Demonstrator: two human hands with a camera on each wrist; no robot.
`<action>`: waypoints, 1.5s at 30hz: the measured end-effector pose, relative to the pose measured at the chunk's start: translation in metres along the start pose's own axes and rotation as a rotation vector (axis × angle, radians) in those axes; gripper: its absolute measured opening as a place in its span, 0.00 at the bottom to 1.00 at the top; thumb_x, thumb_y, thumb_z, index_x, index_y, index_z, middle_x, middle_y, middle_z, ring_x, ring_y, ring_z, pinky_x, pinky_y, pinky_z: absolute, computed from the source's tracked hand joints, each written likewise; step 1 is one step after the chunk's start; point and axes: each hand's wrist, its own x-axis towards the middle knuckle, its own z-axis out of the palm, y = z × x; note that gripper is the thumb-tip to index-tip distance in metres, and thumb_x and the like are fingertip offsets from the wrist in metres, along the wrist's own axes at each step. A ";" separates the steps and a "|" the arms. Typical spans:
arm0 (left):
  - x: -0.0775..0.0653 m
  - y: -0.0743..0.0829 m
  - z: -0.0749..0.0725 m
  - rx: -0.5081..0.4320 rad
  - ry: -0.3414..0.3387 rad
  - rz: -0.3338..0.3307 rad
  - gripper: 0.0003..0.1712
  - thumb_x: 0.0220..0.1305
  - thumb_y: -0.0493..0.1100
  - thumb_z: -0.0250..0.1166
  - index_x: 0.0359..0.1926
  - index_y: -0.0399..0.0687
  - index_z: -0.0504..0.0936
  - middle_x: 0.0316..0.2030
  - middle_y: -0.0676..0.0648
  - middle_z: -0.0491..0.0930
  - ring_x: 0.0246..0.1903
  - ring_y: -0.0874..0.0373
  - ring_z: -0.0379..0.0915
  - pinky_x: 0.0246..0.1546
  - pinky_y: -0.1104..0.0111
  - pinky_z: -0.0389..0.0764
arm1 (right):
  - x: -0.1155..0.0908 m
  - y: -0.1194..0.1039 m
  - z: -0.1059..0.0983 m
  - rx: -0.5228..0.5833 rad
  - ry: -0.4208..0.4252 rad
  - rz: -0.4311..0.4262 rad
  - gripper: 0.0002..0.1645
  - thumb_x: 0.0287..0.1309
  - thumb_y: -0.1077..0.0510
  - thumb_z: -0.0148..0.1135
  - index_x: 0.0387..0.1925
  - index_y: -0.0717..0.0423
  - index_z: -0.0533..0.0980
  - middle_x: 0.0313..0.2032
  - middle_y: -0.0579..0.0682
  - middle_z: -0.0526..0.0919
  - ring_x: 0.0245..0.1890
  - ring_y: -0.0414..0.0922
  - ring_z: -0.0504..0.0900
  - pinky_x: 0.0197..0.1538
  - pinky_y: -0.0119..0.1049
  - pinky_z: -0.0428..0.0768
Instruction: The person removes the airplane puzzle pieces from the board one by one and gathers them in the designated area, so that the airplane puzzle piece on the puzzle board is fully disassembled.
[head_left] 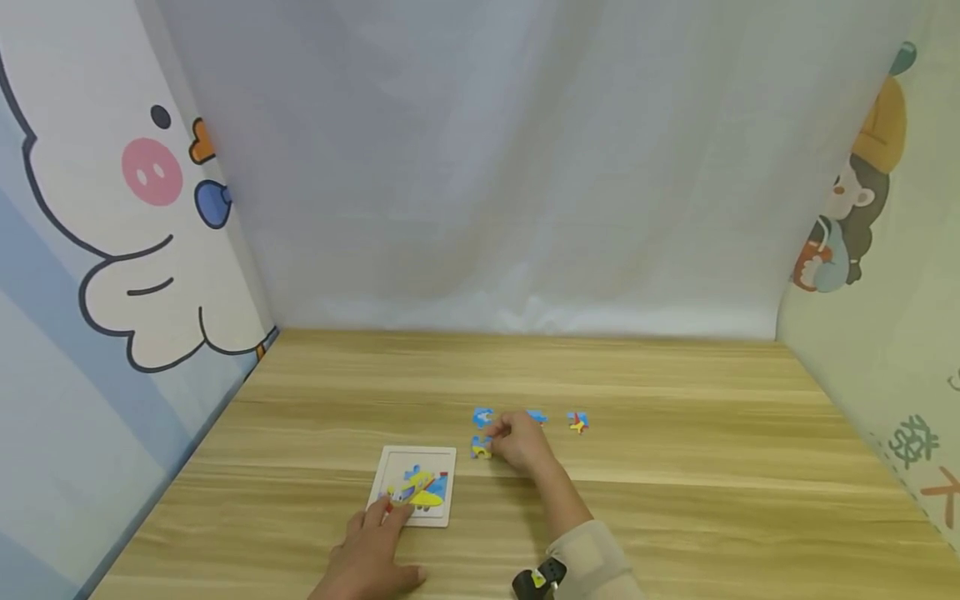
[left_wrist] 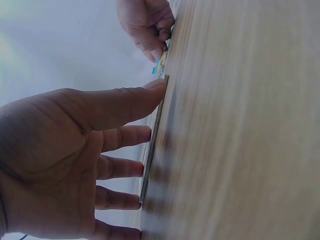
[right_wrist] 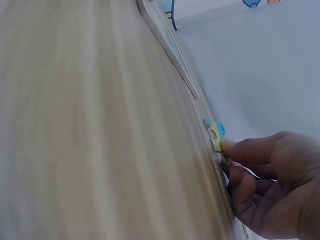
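Observation:
A square puzzle board [head_left: 452, 487] with a pale frame lies at the front left of the table, partly filled with a yellow airplane picture. My left hand [head_left: 369, 554] rests on its near left edge, fingers spread and fairly straight. In the left wrist view, the thumb and fingertips lie along the board's edge [left_wrist: 152, 145]. My right hand [head_left: 521, 442], to the right of the board, pinches a blue and yellow puzzle piece [right_wrist: 215, 134] by one side with thumb and fingers. That piece is at the table surface, its far side showing past the thumb.
Behind the right hand lie a blue and white puzzle piece [head_left: 482, 417] and a blue piece [head_left: 537, 417], the latter partly hidden. Farther right is a piece with a red and yellow shape [head_left: 577, 422]. A pale curtain [head_left: 525, 208] hangs along the table's back edge.

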 end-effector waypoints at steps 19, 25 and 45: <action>-0.004 0.000 -0.002 -0.045 -0.005 0.002 0.43 0.42 0.52 0.75 0.60 0.41 0.71 0.63 0.30 0.55 0.59 0.28 0.49 0.43 0.30 0.59 | -0.001 0.002 0.003 -0.040 -0.011 -0.013 0.09 0.49 0.70 0.63 0.35 0.63 0.77 0.29 0.49 0.74 0.32 0.45 0.72 0.36 0.37 0.75; -0.007 -0.001 -0.003 -0.098 -0.005 -0.011 0.43 0.43 0.51 0.74 0.60 0.40 0.71 0.64 0.29 0.53 0.60 0.27 0.47 0.44 0.28 0.56 | -0.006 0.001 0.001 -0.122 -0.109 -0.080 0.14 0.51 0.65 0.65 0.42 0.62 0.77 0.33 0.50 0.76 0.35 0.47 0.74 0.37 0.40 0.77; -0.006 0.012 0.003 -0.031 0.013 0.114 0.42 0.42 0.52 0.74 0.58 0.40 0.72 0.62 0.32 0.59 0.57 0.24 0.50 0.42 0.29 0.60 | -0.017 -0.023 -0.011 -0.222 -0.264 -0.241 0.20 0.52 0.61 0.65 0.48 0.62 0.76 0.42 0.57 0.79 0.45 0.54 0.76 0.43 0.44 0.76</action>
